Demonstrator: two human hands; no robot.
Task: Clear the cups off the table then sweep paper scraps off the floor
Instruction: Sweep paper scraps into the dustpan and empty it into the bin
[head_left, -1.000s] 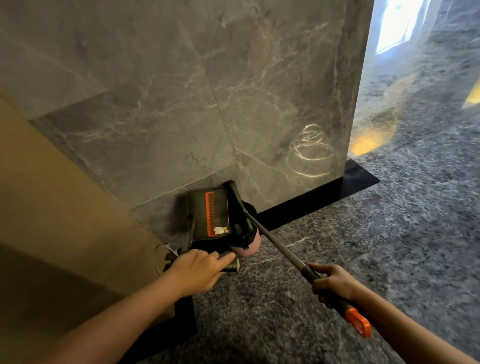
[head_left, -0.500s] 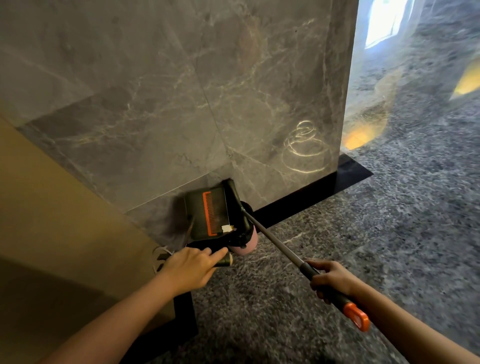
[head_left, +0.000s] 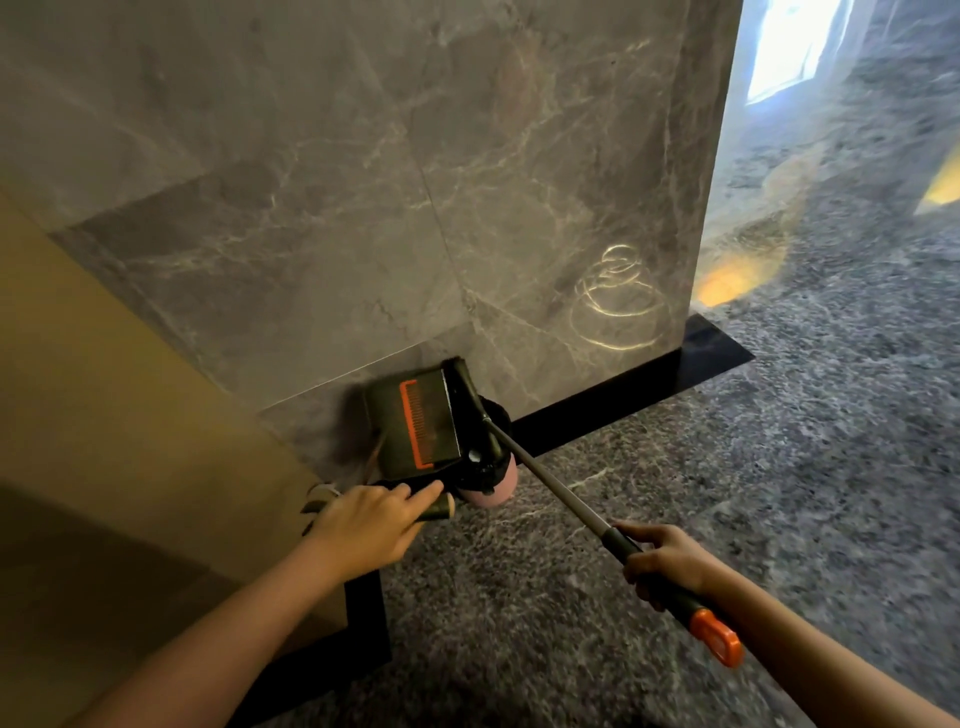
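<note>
Marble wall, stone floor, dustpan at the wall's foot.
Black pan with orange comb tipped up near the corner; long pole slanting back from it, gripped near its orange cap by right hand; left hand curled round a short dark handle just below the pan, forefinger stretched out.

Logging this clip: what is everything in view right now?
dustpan: one, black with orange comb, at the marble wall's foot
broom: one, grey pole, black grip, orange end cap, pink head beside the dustpan
marble wall: one, grey, ahead
panel: one, beige, left
skirting: black, along the wall's foot
floor: grey, speckled; no scraps visible
left hand: grips the dustpan's dark handle
right hand: grips the broom's black grip
</note>
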